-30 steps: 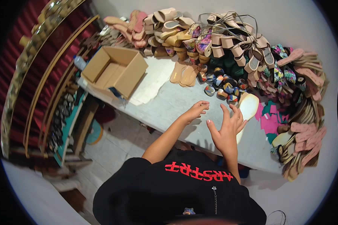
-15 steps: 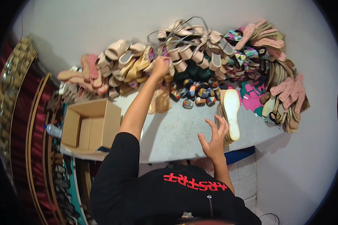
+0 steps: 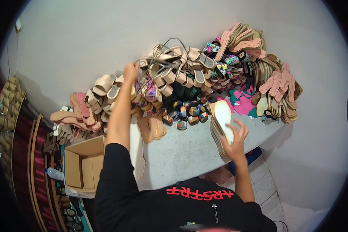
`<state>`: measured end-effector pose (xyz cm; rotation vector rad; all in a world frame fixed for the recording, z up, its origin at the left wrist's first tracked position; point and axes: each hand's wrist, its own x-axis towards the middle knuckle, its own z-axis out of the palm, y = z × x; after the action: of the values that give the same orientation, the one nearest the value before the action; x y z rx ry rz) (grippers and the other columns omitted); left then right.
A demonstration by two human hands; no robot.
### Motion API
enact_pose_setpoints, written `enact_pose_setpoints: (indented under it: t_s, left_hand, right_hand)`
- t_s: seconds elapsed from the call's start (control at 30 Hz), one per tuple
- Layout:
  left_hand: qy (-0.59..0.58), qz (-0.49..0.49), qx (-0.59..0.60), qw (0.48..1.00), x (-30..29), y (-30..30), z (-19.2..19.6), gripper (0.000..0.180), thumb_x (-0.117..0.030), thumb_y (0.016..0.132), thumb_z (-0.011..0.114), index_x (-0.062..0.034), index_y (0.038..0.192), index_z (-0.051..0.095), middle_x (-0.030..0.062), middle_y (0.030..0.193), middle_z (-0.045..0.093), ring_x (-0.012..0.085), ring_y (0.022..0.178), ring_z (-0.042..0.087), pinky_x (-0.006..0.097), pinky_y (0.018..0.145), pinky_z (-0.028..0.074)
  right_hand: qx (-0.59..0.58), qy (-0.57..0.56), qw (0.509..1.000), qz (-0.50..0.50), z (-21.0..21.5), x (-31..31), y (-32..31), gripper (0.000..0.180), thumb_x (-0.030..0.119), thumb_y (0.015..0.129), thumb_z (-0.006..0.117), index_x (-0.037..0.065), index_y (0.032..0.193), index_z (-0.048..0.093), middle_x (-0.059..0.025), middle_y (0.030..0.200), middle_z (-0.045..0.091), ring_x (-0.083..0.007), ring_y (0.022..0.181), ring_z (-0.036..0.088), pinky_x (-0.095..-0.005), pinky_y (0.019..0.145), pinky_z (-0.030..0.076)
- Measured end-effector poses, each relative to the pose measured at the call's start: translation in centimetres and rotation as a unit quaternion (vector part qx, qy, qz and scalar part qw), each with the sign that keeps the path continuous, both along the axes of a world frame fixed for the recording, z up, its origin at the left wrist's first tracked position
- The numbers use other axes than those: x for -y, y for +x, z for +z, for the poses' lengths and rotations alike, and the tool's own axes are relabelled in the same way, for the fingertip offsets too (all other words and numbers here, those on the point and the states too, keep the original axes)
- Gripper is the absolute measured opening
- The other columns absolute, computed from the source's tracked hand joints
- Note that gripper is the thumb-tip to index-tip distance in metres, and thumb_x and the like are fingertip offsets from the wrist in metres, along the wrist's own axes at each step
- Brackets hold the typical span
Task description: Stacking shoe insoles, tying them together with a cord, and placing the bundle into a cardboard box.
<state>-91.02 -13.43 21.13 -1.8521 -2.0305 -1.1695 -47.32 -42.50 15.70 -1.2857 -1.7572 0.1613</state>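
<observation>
The table (image 3: 178,158) bears an open box (image 3: 74,170), bare where visible; right fingers (image 3: 243,130) apart, left fingers (image 3: 133,69) hard to tell.

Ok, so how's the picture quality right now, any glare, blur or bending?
In the head view, the corners fall to black and the wooden rails bow with the fisheye; also in the head view, the pale top sole by the right hand looks washed out, and a pinkish smear at the lower edge is too blurred to identify.

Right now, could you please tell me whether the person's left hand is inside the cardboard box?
No, the left hand is up beside the beige shoes, well apart from the cardboard box.
</observation>
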Motion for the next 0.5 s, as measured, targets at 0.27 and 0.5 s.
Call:
enact_pose_setpoints:
  t_s: [0.27, 0.5]
  left_hand:
    - [0.056, -0.29, -0.069, 0.953, 12.3, 7.9, 17.1, 0.03, -0.031, 0.087, 0.049, -0.0074, 0.088, 0.066, -0.0053, 0.055, 0.042, 0.0045, 0.049, 0.035, 0.021, 0.044, 0.032]
    - [-0.099, -0.42, -0.071, 0.899, 20.6, 14.2, 11.6, 0.031, -0.029, 0.086, 0.053, -0.0001, 0.087, 0.065, 0.0001, 0.067, 0.056, 0.0093, 0.06, 0.045, 0.025, 0.053, 0.038]
  right_hand:
    - [0.013, 0.214, 0.971, 0.103, 10.4, -7.3, -1.9, 0.05, 0.021, 0.069, 0.062, 0.003, 0.112, 0.046, -0.0168, 0.117, 0.042, -0.0322, 0.108, 0.039, -0.0396, 0.096, 0.027]
    - [-0.137, -0.006, 0.906, 0.401, 9.2, -9.8, -11.0, 0.029, 0.023, 0.082, 0.057, 0.0, 0.1, 0.055, -0.0059, 0.077, 0.059, -0.0141, 0.071, 0.057, -0.0262, 0.066, 0.045]
